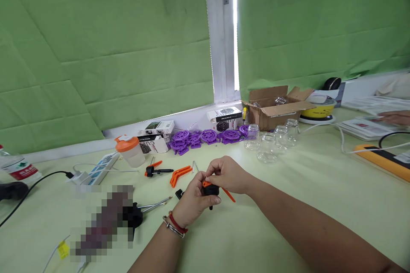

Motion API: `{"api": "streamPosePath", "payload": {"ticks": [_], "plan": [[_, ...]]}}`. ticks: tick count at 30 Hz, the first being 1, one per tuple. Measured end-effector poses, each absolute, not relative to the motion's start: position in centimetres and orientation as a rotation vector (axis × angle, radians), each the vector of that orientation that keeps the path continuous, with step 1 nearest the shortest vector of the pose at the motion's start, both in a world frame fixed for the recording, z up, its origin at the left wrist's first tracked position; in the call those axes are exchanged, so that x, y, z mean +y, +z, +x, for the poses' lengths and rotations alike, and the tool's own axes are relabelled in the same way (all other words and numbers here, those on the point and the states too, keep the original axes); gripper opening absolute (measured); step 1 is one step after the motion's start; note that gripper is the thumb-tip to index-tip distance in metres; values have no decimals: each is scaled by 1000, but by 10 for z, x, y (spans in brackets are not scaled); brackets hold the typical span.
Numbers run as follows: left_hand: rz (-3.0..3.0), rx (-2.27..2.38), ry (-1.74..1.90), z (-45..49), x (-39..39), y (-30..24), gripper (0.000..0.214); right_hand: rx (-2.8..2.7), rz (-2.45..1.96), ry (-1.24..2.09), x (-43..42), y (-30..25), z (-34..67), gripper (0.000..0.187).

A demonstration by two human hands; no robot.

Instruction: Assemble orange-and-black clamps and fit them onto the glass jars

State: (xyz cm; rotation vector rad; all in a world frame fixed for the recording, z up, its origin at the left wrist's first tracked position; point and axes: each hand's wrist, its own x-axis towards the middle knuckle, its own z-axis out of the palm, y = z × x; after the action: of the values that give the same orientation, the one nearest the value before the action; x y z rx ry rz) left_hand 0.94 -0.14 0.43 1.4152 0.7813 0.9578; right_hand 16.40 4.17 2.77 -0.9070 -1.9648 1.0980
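Left hand point(194, 201): curled, thumb and fingers closed around a black-and-orange part point(211, 189).
Right hand point(229, 175): fingers bent, tips drawn together at the part's orange top; whether they pinched or merely pressed could not be told.
Black-and-orange part: lay between the hands, partly hidden by the fingers; an orange strip point(229, 195) showed below the right hand.
Black piece point(180, 194): rested just beside the left hand, partly covered by it.
Orange brackets point(180, 175): lay on the table point(243, 239), near and ahead of the left hand, with a black-handled piece point(158, 171) farther left.
Metal rods point(156, 204): lay left of the left hand, reaching toward it from a black fitting point(133, 215); pixelation obscured the object adjoining them.
Purple discs point(209, 136): formed a row beyond both hands, backed by printed boxes point(224, 114).
Glass jars point(267, 148): stood ahead and to the right of the right hand, before an open carton point(280, 119).
Co-worker's hand point(395, 118): appeared well apart, far to the right.
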Motion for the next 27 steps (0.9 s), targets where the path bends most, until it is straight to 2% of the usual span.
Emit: {"api": "streamPosePath", "payload": {"ticks": [8,18,23,27], "plan": [[1449,800,975,9,-2,5,38,-2183,-937,883,38,35,167,16],[1440,825,1028,7,6,-4,38,-2513,-786,674,33,50,172,20],[1408,843,993,6,5,-1,40,-2616,-777,518,37,46,173,32],[1454,840,928,3,5,3,26,-2642,-756,371,42,39,171,29]]}}
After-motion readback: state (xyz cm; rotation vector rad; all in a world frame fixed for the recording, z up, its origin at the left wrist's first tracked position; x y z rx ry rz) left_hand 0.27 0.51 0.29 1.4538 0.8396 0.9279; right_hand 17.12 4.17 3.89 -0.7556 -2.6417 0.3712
